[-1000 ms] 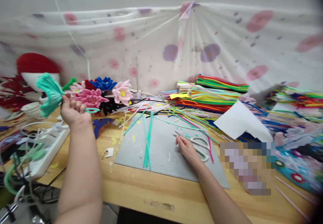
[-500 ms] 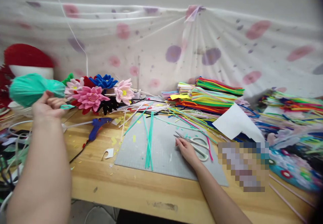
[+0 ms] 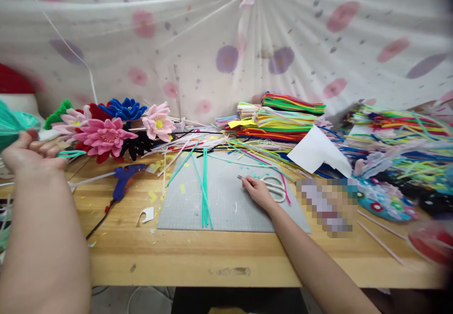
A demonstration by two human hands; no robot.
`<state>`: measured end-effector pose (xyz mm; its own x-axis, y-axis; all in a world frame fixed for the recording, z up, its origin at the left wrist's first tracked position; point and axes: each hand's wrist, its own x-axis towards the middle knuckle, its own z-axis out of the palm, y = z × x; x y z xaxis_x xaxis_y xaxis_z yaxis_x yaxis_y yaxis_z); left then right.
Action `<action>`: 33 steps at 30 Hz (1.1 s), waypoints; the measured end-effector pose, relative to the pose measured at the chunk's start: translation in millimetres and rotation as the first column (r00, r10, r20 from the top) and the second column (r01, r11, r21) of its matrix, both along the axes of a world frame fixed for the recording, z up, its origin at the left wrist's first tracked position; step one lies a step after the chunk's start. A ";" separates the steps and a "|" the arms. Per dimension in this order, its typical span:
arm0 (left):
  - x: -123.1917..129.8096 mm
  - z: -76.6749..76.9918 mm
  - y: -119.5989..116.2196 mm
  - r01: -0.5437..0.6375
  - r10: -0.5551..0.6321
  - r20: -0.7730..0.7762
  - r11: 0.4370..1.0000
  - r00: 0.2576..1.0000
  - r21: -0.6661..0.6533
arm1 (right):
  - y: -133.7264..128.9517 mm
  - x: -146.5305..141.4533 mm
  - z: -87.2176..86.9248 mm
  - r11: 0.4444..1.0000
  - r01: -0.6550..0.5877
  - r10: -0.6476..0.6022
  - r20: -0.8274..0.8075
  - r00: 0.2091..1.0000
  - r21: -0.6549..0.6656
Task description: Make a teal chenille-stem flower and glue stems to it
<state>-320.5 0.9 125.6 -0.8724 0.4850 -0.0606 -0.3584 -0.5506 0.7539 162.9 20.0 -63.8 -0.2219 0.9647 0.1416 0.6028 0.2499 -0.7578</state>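
At the left edge, my left hand (image 3: 33, 156) is closed on a teal bundle (image 3: 16, 118), cut off by the frame. A thin teal loop (image 3: 71, 153) sticks out from the fingers' other side. My right hand (image 3: 257, 191) rests over the blades of the scissors (image 3: 281, 180), which lie on the grey cutting mat (image 3: 233, 215). Its fingers are curled together; a blade tip shows beyond them, and whether they grip is hidden. Several teal pipe cleaners (image 3: 205, 186) lie left of this hand.
Pipe-cleaner flowers (image 3: 108, 135) stand at back left, above a blue glue gun (image 3: 123, 179). Bundled pipe cleaners (image 3: 286, 118) are stacked behind the mat. White paper (image 3: 311, 151) leans at right, near a blue decorated piece (image 3: 382, 201). A blurred red thing (image 3: 432, 241) shows at lower right.
The view has swung left-to-right and lower, so the teal bundle is partly out of frame. My right hand has moved up over the scissor blades; the scissors stay in place on the mat.
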 end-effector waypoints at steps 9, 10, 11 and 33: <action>109.1 -9.2 -13.6 0.275 -0.246 -0.241 0.957 0.939 0.096 | 9.5 4.0 -0.2 0.998 0.064 -0.064 0.015 0.998 0.008; 131.6 -15.4 -11.9 0.317 -0.290 -0.250 0.945 0.924 0.078 | 9.2 3.7 -0.8 0.998 0.068 -0.068 0.009 0.998 0.006; 154.4 -24.3 -9.0 0.383 -0.361 -0.249 0.923 0.898 0.043 | 8.8 3.4 -1.6 0.997 0.071 -0.071 -0.001 0.998 0.008; 253.8 -151.6 17.7 0.712 -0.702 0.144 0.701 0.698 -0.037 | 94.3 -14.3 30.2 0.990 -0.081 -0.014 0.661 0.750 0.113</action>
<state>-66.7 18.6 -26.0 -0.2589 0.9442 -0.2036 -0.6987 -0.0375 0.7144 148.6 114.3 -33.6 -0.3380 0.9388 0.0672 0.9291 0.3442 -0.1354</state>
